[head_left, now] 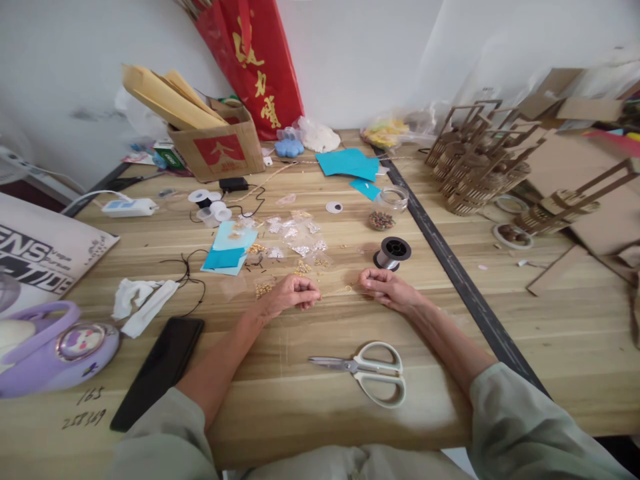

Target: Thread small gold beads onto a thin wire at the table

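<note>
A thin gold-coloured strand (336, 291), like a fine beaded chain, stretches between my two hands just over the wooden table. My left hand (291, 294) pinches one end between thumb and fingers, while my right hand (389, 289) pinches the other; the fingertips hide the exact ends. Loose gold beads (263, 290) lie beside my left hand, and more small gold beads (303, 267) sit just beyond it. Behind my right hand stands a spool of clear thread (393, 253). White-handled scissors (367, 370) rest nearer to me, blades pointing left.
Small plastic bags (300, 241), blue paper pieces (227, 257) and a glass jar of beads (385, 217) lie farther back. A black phone (157, 373) and a purple bottle (60, 350) are on the left. Wooden lantern-like frames (470, 167) stand at the right, past a dark strip (450, 267).
</note>
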`<state>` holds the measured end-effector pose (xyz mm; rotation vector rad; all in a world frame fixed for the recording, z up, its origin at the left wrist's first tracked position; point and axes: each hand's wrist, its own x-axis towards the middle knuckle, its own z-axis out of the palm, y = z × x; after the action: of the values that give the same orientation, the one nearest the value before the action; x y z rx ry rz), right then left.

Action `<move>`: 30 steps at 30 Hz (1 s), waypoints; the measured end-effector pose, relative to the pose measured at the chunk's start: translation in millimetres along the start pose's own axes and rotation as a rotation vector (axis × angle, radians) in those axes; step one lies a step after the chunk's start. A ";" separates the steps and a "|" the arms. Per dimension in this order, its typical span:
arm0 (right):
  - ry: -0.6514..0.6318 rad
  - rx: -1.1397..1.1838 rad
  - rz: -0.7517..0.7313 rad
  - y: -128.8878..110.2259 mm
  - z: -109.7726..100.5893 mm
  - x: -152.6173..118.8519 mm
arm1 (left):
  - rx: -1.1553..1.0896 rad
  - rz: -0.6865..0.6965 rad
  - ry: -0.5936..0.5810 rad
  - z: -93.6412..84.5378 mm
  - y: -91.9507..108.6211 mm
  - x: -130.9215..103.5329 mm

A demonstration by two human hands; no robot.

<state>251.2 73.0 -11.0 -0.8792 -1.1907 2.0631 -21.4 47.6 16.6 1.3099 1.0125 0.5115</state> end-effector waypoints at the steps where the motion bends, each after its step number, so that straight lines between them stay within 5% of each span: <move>1: -0.003 -0.001 -0.001 -0.1 0.2 0.0 | 0.018 -0.002 -0.007 -0.2 0.3 -0.1; 8: 0.002 -0.107 -0.022 -2.0 0.3 -0.4 | 0.265 -0.011 -0.051 -4.5 4.9 -3.4; 19: -0.044 -0.966 -0.167 -11.9 23.4 -11.5 | 0.692 0.009 0.005 -8.9 9.7 -16.1; 30: -0.057 -1.075 -0.215 -16.9 33.7 -14.3 | 0.795 -0.100 0.071 -2.1 9.5 -21.3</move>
<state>236.4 52.5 20.4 -1.0533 -2.3550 1.1819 -31.8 33.9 32.5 1.9285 1.4045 0.0591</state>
